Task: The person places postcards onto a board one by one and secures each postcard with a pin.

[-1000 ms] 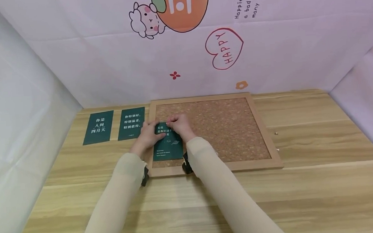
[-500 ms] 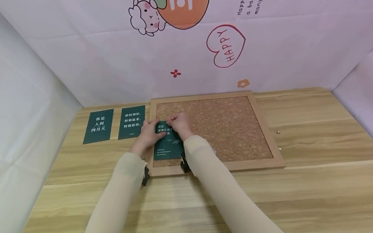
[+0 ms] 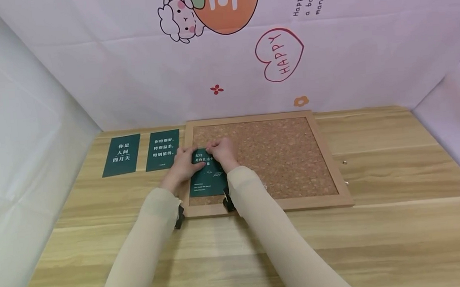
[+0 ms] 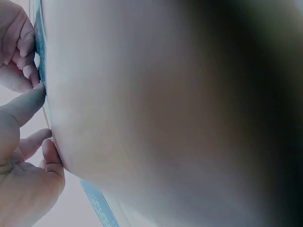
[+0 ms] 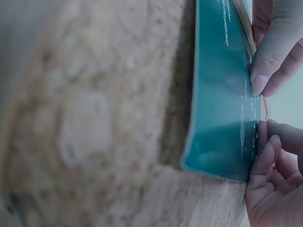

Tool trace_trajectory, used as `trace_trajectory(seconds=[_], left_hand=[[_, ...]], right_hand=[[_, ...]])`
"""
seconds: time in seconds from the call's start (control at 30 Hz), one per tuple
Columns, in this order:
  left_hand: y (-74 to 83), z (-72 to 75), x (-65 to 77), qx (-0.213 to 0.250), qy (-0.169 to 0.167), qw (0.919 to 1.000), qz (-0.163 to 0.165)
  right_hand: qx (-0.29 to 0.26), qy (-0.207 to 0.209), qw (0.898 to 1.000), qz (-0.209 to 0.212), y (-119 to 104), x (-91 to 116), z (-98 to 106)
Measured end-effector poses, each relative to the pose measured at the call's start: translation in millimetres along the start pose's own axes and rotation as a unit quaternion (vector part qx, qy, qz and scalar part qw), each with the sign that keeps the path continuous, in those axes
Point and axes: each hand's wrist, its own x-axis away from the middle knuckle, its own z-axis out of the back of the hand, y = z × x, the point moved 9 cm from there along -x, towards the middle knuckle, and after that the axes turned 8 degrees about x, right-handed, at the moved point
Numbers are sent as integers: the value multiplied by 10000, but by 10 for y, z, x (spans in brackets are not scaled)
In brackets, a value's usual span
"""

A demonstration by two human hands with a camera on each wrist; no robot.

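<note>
A dark green card (image 3: 205, 180) with white lettering lies on the left part of a wood-framed corkboard (image 3: 283, 157). My left hand (image 3: 181, 165) spreads over the card's upper left, its thumb resting on the card and its fingers at the upper edge. At the card's top my right hand (image 3: 223, 153) has thumb and forefinger pinched together; whatever is between the tips is hidden. In the right wrist view the curled fingers of the right hand (image 5: 272, 177) touch the green card (image 5: 220, 109), whose near edge stands slightly off the cork.
Two more green cards (image 3: 121, 155) (image 3: 162, 150) lie left of the board on the wooden table (image 3: 222, 255). Small shiny bits (image 3: 345, 162) lie right of the frame. A few clear little objects (image 3: 265, 187) show beside the right sleeve. A printed white cloth (image 3: 129, 79) hangs behind.
The head view has shifted slightly. Both hands stay in place at the card's top, the right fingertips still pinched there; the card has not visibly moved on the board.
</note>
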Motion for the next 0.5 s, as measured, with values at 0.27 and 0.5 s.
trace_trajectory(seconds=[0.27,0.5], left_hand=[[-4,7,-11,47,39,10000,-6],[-20,-7,-7,62,3,10000,-8]], right_hand=[[-21,-53,9999,-116,12,-8,21],[-119,-181,9992,-342,53,-36,-12]])
